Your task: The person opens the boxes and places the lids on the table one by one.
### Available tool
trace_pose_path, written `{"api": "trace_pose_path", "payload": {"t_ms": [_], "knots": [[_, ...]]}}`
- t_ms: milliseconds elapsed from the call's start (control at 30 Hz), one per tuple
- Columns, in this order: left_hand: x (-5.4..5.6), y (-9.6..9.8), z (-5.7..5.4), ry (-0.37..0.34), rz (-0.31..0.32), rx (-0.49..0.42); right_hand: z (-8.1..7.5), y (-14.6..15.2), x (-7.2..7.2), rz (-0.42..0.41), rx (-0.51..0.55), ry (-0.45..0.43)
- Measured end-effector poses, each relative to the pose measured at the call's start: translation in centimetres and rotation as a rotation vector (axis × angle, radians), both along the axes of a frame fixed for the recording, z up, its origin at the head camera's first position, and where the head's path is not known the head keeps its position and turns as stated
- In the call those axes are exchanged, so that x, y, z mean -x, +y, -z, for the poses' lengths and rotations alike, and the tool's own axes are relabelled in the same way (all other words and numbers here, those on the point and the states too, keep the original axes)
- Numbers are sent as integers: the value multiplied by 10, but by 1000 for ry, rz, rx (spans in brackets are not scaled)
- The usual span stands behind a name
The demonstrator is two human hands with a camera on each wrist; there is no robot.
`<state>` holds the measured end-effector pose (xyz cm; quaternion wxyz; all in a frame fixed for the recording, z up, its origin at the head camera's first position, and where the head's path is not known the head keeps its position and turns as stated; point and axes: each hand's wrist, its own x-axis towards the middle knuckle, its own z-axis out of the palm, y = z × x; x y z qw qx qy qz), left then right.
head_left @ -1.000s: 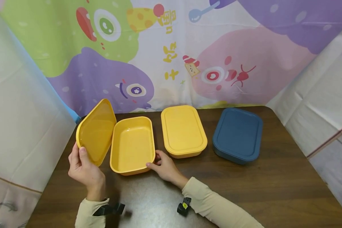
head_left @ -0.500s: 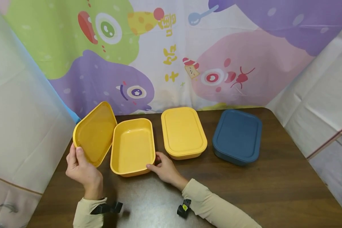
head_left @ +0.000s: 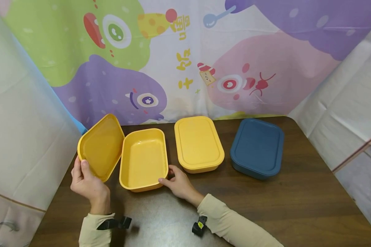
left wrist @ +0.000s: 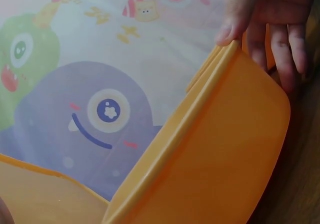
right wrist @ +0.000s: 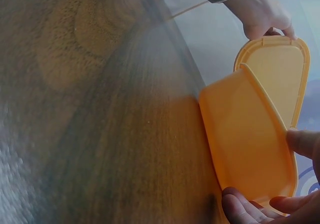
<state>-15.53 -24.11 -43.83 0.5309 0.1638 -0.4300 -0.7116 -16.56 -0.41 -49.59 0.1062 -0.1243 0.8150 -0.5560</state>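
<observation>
At the table's left, a yellow lunch box point(head_left: 143, 161) stands without its lid, and nothing lies inside. My left hand point(head_left: 88, 187) pinches the near left edge of its yellow lid point(head_left: 102, 149), thumb on the inner face. The lid is tilted up on edge beside the box's left wall. My right hand point(head_left: 179, 185) grips the box's near right corner. In the right wrist view, its thumb sits at the rim of the box point(right wrist: 245, 139) and the fingers curl by the lower wall. The left wrist view shows part of the lid point(left wrist: 45, 194) at lower left.
A second yellow lunch box point(head_left: 199, 142), lidded, stands right of the open one. Farther right is a lidded dark blue lunch box point(head_left: 257, 147). Behind the wooden table point(head_left: 303, 192) hangs a cartoon-printed cloth point(head_left: 185, 99); a pale sheet point(head_left: 21, 113) borders the left side.
My left hand has moved slightly left and down with the lid, whose top now sits lower. The right hand has kept its hold on the box.
</observation>
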Motion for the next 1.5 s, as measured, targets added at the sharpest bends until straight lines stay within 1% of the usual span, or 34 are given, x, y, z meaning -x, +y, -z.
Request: {"api": "trace_pose_path", "payload": {"t_ms": [33,133,233,400,633,800,967,1100,1233,1367,1500], "knots": [[0,-1,1,2,5,-12,0,0,0,0,-2,0],[1,-3,3,-29,4,-14,0,0,0,1,-5,3],[1,-4,6,-35,2,-22,1,0,0,0,-5,4],[0,-3,8,-67,-14,-8,2,0,0,5,-4,-2],[-4,-5,11,-173,-60,40,3,0,0,5,-4,-11],[-8,-12,15,-212,-91,96,3,0,-1,9,5,-9],[-11,-20,18,-221,-110,88,2,0,0,8,12,1],[-13,-24,20,-256,-130,91,2,0,0,4,9,2],[-14,-25,21,-286,-146,118,2,0,0,6,7,-1],[-14,-26,20,-292,-169,117,2,0,0,6,7,4],[-15,-27,18,-283,-180,82,1,0,0,6,6,4]]}}
